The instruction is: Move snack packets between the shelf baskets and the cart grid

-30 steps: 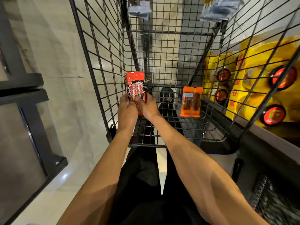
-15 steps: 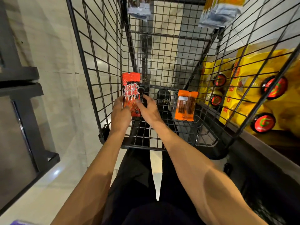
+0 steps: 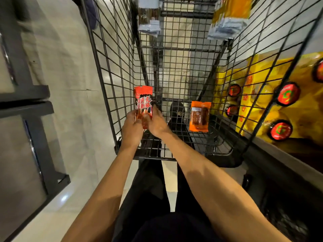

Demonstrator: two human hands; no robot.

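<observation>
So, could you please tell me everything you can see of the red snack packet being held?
The red packet is a glossy, plastic-looking pouch with white print and a crimped top edge. It stands upright, its lower end hidden by the hands: the left hand and right hand both grip it. It is near the cart's left wire wall; whether they touch is unclear.
</observation>
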